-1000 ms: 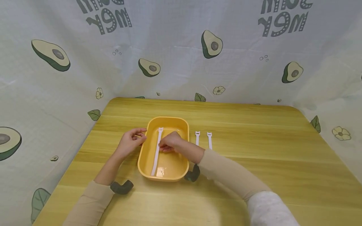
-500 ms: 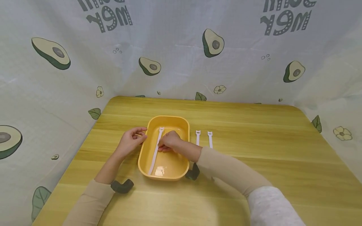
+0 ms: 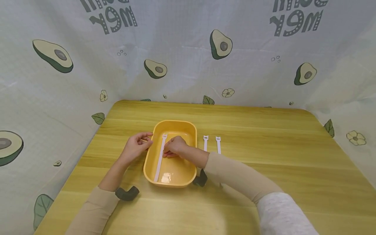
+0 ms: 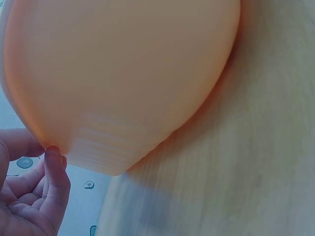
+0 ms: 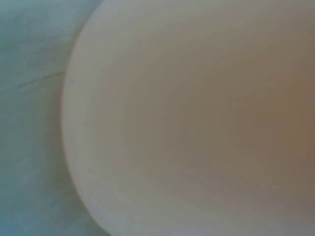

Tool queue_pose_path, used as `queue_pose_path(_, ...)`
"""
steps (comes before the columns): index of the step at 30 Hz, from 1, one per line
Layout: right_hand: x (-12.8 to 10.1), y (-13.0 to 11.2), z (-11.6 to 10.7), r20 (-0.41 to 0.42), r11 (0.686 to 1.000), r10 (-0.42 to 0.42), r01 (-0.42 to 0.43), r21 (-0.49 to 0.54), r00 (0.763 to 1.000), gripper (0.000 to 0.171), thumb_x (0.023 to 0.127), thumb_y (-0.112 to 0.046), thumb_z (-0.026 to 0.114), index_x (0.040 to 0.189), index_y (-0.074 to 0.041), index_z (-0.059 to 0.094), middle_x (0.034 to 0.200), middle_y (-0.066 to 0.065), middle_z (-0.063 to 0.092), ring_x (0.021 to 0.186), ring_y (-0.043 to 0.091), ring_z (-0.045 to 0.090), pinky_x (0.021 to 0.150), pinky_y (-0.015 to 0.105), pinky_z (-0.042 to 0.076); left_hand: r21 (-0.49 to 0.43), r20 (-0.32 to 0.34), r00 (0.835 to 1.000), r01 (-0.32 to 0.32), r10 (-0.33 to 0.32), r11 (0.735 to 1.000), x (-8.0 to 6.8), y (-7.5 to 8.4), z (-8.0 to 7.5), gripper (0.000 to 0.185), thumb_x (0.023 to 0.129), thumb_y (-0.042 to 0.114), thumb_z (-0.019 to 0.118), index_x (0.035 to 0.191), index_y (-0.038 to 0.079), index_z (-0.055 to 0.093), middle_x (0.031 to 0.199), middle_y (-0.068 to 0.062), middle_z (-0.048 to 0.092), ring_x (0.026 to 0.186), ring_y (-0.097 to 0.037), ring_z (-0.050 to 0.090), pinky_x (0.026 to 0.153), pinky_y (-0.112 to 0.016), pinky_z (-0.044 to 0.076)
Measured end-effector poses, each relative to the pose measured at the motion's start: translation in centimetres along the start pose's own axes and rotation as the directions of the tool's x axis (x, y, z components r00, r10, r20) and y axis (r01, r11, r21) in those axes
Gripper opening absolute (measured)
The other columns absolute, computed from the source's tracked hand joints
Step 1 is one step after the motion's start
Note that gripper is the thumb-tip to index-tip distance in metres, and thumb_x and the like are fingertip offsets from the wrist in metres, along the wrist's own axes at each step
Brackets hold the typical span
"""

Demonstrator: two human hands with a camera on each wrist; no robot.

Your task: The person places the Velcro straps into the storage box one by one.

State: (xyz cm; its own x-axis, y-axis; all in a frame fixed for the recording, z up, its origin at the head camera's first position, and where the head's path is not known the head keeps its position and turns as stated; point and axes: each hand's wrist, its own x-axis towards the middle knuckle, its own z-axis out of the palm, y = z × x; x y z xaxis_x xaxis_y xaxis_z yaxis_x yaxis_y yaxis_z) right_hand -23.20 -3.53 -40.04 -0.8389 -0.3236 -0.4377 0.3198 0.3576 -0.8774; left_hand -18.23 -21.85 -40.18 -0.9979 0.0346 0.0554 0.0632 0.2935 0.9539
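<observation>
A yellow tray [image 3: 173, 176] with rounded corners stands on the table. My left hand [image 3: 136, 147] holds its left rim, with thumb and forefinger meeting at the edge in the left wrist view. Inside the tray, my right hand [image 3: 175, 147] pinches a white cable tie [image 3: 159, 164] near its middle. This tie lies lengthwise along the left part of the tray, its slotted head toward the far end. The fingertips of the right hand are partly hidden beneath it. The right wrist view holds a blurred, pale curved surface and no hand.
Two more white cable ties, a nearer one [image 3: 205, 142] and one farther right [image 3: 218, 145], lie on the table beside the tray, partly behind the right sleeve [image 3: 235, 173]. Dark curved pieces sit by the left wrist [image 3: 127, 194] and the right wrist [image 3: 200, 179]. A printed curtain [image 3: 182, 45] hangs behind.
The cable tie in the tray has shifted left, its head coming slightly nearer and the tie standing straighter. My right hand has moved slightly left; my left hand stays at the rim.
</observation>
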Motion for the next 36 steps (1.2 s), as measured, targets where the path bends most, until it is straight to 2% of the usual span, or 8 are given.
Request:
queue_pose_path(4, -0.1, 0.1, -0.1, -0.014, 1.000, -0.013, 0.013, -0.007, 1.000, 0.001, 0.083, 0.005, 0.066, 0.082, 0.006, 0.066, 0.065, 0.012, 0.068, 0.055, 0.015, 0.066, 0.056, 0.025, 0.056, 0.012, -0.003, 1.000, 0.008, -0.008, 1.000, 0.0, 0.0, 0.1, 0.037, 0.094, 0.009, 0.065, 0.126, -0.008, 0.058, 0.099, -0.016, 0.058, 0.069, -0.010, 0.055, 0.065, -0.021, 0.050)
queue_pose_path(10, -0.5, 0.1, -0.2, -0.062, 0.998, -0.055, 0.052, -0.044, 0.997, 0.013, 0.085, -0.006, 0.066, 0.074, -0.002, 0.060, 0.064, 0.009, 0.065, 0.052, 0.014, 0.063, 0.054, 0.024, 0.055, 0.008, -0.002, 1.000, 0.004, -0.004, 1.000, 0.0, -0.1, 0.0, 0.036, 0.094, 0.008, 0.065, 0.125, -0.008, 0.058, 0.100, -0.016, 0.058, 0.070, -0.011, 0.056, 0.067, -0.023, 0.052)
queue_pose_path(15, -1.4, -0.5, -1.0, -0.028, 0.998, -0.068, 0.068, -0.001, 0.997, 0.009, 0.085, -0.006, 0.063, 0.082, 0.003, 0.062, 0.069, 0.011, 0.066, 0.054, 0.015, 0.065, 0.059, 0.027, 0.057, 0.008, 0.000, 1.000, 0.002, -0.002, 1.000, 0.0, -0.1, 0.1, 0.036, 0.094, 0.007, 0.064, 0.125, -0.009, 0.058, 0.099, -0.015, 0.058, 0.068, -0.011, 0.054, 0.065, -0.023, 0.052)
queue_pose_path(20, -2.6, -1.2, -2.2, 0.051, 0.994, -0.081, 0.077, 0.071, 0.995, 0.021, 0.088, -0.006, 0.058, 0.099, 0.011, 0.063, 0.078, 0.013, 0.066, 0.059, 0.014, 0.065, 0.068, 0.030, 0.058, 0.015, -0.001, 1.000, 0.016, -0.016, 1.000, 0.0, -0.4, 0.1, 0.036, 0.094, 0.010, 0.065, 0.126, -0.007, 0.058, 0.101, -0.015, 0.058, 0.069, -0.011, 0.055, 0.066, -0.023, 0.052)
queue_pose_path(27, -4.7, -1.0, -4.8, 0.109, 0.977, -0.175, 0.159, 0.142, 0.979, 0.030, 0.094, -0.008, 0.057, 0.114, 0.014, 0.058, 0.085, 0.010, 0.067, 0.067, 0.013, 0.066, 0.067, 0.025, 0.056, 0.031, -0.008, 1.000, 0.012, -0.012, 0.999, -0.2, -0.6, -0.1, 0.035, 0.094, 0.009, 0.065, 0.125, -0.006, 0.060, 0.100, -0.015, 0.058, 0.069, -0.011, 0.054, 0.064, -0.024, 0.051)
queue_pose_path(36, -6.8, 1.2, -10.0, 0.071, 0.928, -0.265, 0.235, 0.289, 0.961, 0.021, 0.096, -0.006, 0.055, 0.109, 0.010, 0.058, 0.082, 0.004, 0.065, 0.068, 0.011, 0.064, 0.067, 0.022, 0.055, 0.042, 0.004, 1.000, 0.008, -0.008, 0.999, -0.1, -0.2, 0.0, 0.036, 0.094, 0.011, 0.065, 0.126, -0.005, 0.059, 0.102, -0.015, 0.058, 0.071, -0.013, 0.055, 0.065, -0.024, 0.051)
